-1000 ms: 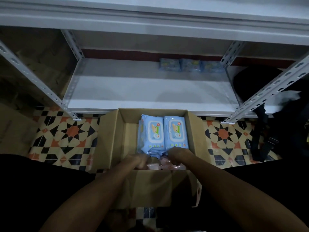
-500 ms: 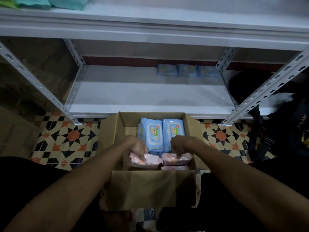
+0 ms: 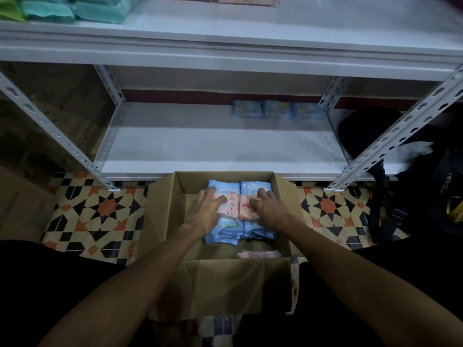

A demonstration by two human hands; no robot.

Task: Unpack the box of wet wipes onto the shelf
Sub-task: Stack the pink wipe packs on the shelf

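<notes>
Patterned tile floor (image 3: 100, 209) w/ a white metal shelf (image 3: 213, 144) behind. Open cardboard box (image 3: 165, 204) sits in front, blue wipe packs (image 3: 221, 234) inside. Left hand (image 3: 206, 209) & right hand (image 3: 269, 207), fingers spread, each gripping a pink wipe pack (image 3: 233, 205) above the blue ones.

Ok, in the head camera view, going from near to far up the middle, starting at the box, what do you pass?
Near flap of the cardboard box → lone pink pack → blue packs → left hand and right hand on two pink packs → lower shelf → three blue packs at its back → upper shelf.
</notes>
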